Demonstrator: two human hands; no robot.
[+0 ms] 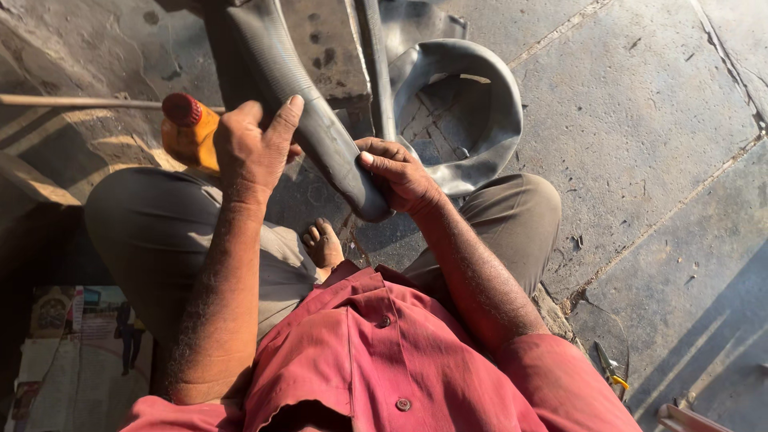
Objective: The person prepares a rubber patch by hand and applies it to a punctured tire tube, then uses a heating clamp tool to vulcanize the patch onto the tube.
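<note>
While both hands grip, one inner tube point(320, 120), one orange bottle point(190, 132)

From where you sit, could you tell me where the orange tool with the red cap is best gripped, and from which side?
Probably around the orange body, below the red ribbed cap. The left hand already wraps it from the right, beside the black inner tube. The cap end points up and left and stays free. Coming from that tube side, fingers around the body, looks steadiest; how the lower end is shaped cannot be seen.
</note>
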